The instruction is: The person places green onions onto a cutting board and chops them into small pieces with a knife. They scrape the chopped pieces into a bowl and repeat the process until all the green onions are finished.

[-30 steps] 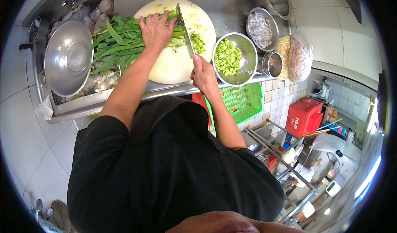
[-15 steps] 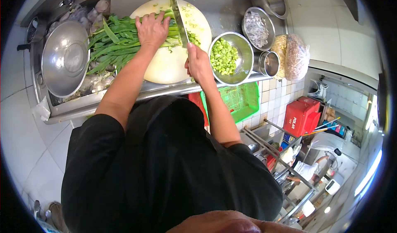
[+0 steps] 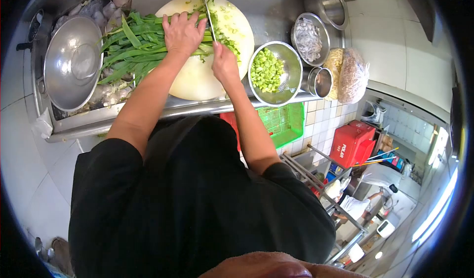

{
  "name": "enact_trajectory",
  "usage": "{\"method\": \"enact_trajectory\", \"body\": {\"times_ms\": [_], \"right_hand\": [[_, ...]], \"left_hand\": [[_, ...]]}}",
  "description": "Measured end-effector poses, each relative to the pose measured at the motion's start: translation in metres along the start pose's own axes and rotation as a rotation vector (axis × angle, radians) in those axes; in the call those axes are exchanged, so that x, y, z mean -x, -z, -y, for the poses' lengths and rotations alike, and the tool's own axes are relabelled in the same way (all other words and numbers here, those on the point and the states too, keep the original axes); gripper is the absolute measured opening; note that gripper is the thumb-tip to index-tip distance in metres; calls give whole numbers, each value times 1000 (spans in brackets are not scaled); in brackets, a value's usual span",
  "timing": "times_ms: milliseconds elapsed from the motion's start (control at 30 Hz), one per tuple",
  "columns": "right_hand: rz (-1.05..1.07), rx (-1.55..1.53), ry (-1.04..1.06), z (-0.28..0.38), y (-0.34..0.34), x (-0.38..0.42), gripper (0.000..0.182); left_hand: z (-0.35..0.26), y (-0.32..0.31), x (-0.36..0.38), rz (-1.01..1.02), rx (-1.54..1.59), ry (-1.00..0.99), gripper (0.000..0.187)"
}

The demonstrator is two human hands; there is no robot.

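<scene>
The leafy stalks are pressed onto the round board by the left hand, its fingers slightly spread; the knife is gripped in the curled fingers of the right hand. With the left thumb near the blade, a cut could be caused by shifting stalks. Elbow room is narrowed by the colander of chopped greens beside the board; the leafy ends are flanked by a wide bowl.

Head cam, fwd/down over hands, close.
</scene>
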State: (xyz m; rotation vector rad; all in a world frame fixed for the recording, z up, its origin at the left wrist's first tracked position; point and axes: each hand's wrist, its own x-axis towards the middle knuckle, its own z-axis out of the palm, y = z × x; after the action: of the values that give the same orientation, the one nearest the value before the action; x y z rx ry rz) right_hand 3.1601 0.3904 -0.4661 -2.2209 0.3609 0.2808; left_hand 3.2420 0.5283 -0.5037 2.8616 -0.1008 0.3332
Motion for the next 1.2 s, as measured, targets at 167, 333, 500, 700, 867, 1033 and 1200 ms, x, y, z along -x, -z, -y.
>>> {"method": "enact_trajectory", "body": {"times_ms": [167,333,500,700,867,1033,1200], "right_hand": [[40,-88,21,-11,-2,-35,55],[84,-200,-106,30,40,26,56],[69,-85,-171,28,41,72,53],[-6,-33,67,-21,-4,1,55],[66,-117,-16,15,4,-29,55],[70,-163,-81,30,36,11,55],[77,-167,-160,20,40,65,56]], "left_hand": [[6,-1,-2,-38,11,-19,42],[8,-3,-3,-30,50,-14,41],[6,-1,-4,-15,69,0,42],[3,5,-5,57,44,4,42],[5,7,-8,67,50,13,41],[12,-13,-5,-101,115,-24,41],[6,-7,-5,-61,51,-2,40]]}}
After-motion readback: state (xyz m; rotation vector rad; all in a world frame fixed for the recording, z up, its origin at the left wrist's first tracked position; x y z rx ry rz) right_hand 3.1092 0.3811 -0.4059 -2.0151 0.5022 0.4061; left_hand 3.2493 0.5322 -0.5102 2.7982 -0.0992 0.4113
